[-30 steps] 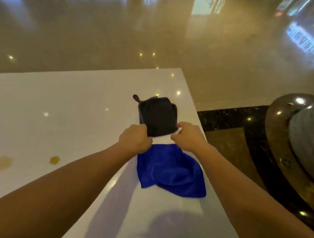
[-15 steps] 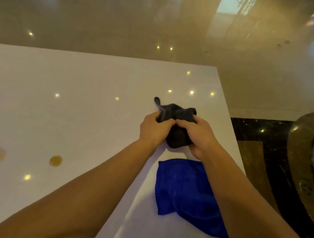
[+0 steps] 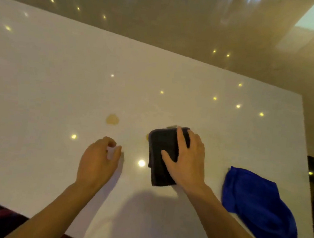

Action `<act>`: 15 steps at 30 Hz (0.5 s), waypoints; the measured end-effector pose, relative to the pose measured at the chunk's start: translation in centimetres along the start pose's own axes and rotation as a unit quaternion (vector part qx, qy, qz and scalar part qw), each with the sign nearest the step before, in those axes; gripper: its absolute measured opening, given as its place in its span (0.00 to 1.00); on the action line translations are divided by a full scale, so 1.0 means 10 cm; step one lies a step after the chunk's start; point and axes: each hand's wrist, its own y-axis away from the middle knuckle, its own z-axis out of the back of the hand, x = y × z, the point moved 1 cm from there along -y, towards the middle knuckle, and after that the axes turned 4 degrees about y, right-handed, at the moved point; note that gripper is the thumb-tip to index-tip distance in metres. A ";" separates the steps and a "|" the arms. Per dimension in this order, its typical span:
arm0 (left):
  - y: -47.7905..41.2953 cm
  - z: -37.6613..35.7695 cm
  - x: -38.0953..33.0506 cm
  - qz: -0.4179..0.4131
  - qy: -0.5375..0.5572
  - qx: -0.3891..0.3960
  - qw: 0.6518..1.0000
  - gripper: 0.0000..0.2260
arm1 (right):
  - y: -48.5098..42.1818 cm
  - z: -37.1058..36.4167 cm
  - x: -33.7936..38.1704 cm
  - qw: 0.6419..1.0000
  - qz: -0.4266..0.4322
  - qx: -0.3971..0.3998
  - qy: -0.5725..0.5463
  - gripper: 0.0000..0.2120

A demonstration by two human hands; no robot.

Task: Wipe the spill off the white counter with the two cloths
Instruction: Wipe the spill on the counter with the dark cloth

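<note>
No legible text or labels.

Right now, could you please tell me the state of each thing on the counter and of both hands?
dark cloth: folded, flat on the counter, pressed under the right hand.
blue cloth: crumpled, lying loose near the right edge, untouched.
yellowish spill: unwiped, left of the dark cloth.
right hand: flat, fingers spread on the dark cloth.
left hand: empty, fingers loosely curled.
white counter: glossy.
</note>
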 end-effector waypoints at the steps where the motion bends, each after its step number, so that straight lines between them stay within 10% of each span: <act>1: -0.03 0.10 0.20 0.013 -0.045 -0.045 0.998 0.17 | -0.02 -0.15 0.09 0.995 0.056 0.038 0.072 0.38; 9: 0.05 0.09 1.10 0.115 -0.222 -0.020 0.968 0.36 | -0.79 -0.51 0.41 0.982 0.056 -0.005 0.183 0.40; 15: 0.02 0.11 1.10 0.118 -0.216 -0.012 0.969 0.36 | 0.94 -1.01 0.71 0.959 0.254 0.049 0.116 0.43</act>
